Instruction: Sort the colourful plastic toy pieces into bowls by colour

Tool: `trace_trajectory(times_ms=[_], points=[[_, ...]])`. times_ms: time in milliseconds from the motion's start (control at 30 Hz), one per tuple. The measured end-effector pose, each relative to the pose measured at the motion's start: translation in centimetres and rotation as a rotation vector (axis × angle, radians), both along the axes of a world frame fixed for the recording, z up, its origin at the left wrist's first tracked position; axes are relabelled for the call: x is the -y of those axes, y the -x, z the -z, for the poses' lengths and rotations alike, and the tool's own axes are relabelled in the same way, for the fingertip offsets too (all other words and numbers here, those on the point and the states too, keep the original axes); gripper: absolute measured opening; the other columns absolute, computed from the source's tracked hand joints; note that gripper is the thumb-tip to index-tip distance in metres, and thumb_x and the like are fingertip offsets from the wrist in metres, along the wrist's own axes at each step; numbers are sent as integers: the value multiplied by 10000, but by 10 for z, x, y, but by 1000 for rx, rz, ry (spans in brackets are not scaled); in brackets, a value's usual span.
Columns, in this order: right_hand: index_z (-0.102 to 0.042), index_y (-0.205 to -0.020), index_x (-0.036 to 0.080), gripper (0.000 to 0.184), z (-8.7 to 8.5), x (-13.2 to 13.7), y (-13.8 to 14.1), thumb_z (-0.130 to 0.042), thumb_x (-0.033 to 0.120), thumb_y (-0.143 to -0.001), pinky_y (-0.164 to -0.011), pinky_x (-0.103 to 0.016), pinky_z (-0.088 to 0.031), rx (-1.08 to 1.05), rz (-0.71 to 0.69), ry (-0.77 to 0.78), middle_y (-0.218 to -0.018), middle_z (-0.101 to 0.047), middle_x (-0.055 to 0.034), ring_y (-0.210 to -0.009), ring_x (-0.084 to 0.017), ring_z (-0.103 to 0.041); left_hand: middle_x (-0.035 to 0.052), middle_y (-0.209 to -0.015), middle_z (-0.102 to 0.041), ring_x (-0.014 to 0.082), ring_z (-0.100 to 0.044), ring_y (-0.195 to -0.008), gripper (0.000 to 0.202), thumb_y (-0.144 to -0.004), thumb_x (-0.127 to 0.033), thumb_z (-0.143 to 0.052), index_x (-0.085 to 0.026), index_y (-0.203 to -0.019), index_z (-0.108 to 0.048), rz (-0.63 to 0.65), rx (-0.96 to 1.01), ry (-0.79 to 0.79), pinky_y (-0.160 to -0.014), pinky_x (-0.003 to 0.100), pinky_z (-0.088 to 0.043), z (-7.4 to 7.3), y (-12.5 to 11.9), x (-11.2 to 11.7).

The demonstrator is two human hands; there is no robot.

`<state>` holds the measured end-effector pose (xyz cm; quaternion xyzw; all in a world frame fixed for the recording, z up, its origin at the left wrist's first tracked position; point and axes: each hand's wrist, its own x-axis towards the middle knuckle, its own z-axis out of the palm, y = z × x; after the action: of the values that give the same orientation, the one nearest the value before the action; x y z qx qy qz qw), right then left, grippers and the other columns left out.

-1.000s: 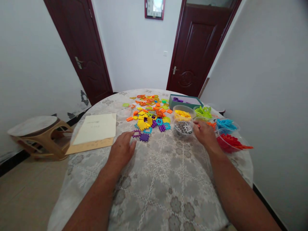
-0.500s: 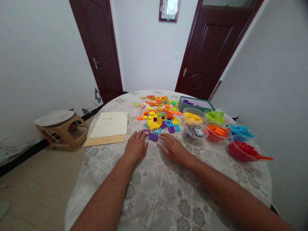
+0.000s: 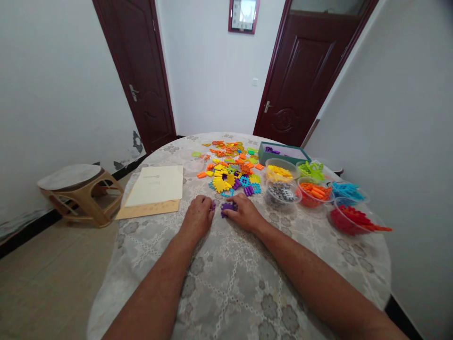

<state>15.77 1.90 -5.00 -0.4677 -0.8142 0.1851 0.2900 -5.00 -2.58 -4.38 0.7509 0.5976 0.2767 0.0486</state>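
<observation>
Between the thumb and fingers of my right hand (image 3: 245,213) is a flat purple toothed building piece (image 3: 226,208), close above the tablecloth. My left hand (image 3: 198,215) is closed on a second, darker purple building piece (image 3: 213,206), mostly hidden by the fingers. A small gap separates the two pieces. Just beyond my hands lies a pile of loose interlocking pieces, with yellow ones (image 3: 222,183) nearest, and blue (image 3: 245,181) and purple ones (image 3: 249,190) to their right.
Clear bowls of yellow (image 3: 279,173), grey (image 3: 283,192), orange (image 3: 314,191), green, blue and red pieces (image 3: 354,218) stand at the right. Behind them is a green-edged box (image 3: 300,158). Cream paper (image 3: 155,185) lies at the left; a stool (image 3: 83,193) stands beside the table.
My fingers have closed around the two purple pieces, which lay on the cloth before. The pieces have moved a little apart, and the camera view has shifted slightly.
</observation>
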Motion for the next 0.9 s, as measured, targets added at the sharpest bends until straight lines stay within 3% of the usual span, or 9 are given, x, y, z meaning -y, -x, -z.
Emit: trace_trajectory(times_ms=[100, 267, 400, 600, 667, 767, 900], points=[[-737, -1001, 196, 155, 0, -2, -4, -729, 262, -862, -864, -324, -501, -198, -18, 65, -960, -677, -40, -926, -196, -633, 96, -1173, -573, 226, -622, -1065, 279, -851, -82, -570, -211, -1086, -648, 27, 144, -60, -959, 390, -543, 2, -2, 2], [-679, -996, 210, 169, 5, 0, 5, -661, 343, -894, -694, -283, -517, -589, -119, 334, -822, -684, 11, -719, -156, -627, 94, -1164, -628, 225, -653, -1025, 498, -865, -97, -529, -231, -1337, -610, -51, 335, -122, -1003, 453, -544, 1, -2, 1], [-677, -1013, 228, 192, 8, 4, 13, -694, 354, -869, -632, -258, -516, -640, -183, 401, -825, -689, 19, -676, -141, -618, 81, -1049, -725, 239, -698, -970, 426, -883, -228, -556, -202, -1301, -636, -92, 588, 106, -953, 449, -566, -5, -2, -2], [-670, -1003, 226, 189, 11, 3, 18, -708, 354, -870, -605, -255, -540, -630, -149, 430, -765, -682, 27, -643, -143, -631, 131, -1155, -743, 261, -733, -1000, 511, -914, -438, -575, -172, -1348, -614, -35, 976, 370, -826, 415, -613, -14, -11, 1], [-679, -1018, 223, 179, 10, 3, 18, -689, 347, -889, -627, -262, -544, -593, -126, 396, -778, -686, 23, -664, -148, -642, 135, -1168, -745, 266, -742, -989, 570, -857, -424, -652, -172, -1366, -599, 18, 1028, 424, -821, 421, -620, -15, -14, 2], [-694, -1091, 236, 195, 2, 3, 13, -660, 333, -925, -704, -277, -536, -481, -69, 234, -860, -708, 3, -755, -160, -653, 121, -1170, -755, 270, -743, -997, 564, -765, -309, -701, -189, -1314, -649, 66, 887, 385, -898, 447, -600, -13, -14, 1], [-680, -1183, 222, 259, -13, 4, -13, -626, 271, -934, -771, -301, -516, -329, 38, 49, -985, -715, -32, -815, -170, -649, 120, -1156, -754, 265, -746, -979, 593, -763, -277, -646, -177, -1348, -639, 18, 836, 350, -911, 454, -587, -7, -13, -1]])
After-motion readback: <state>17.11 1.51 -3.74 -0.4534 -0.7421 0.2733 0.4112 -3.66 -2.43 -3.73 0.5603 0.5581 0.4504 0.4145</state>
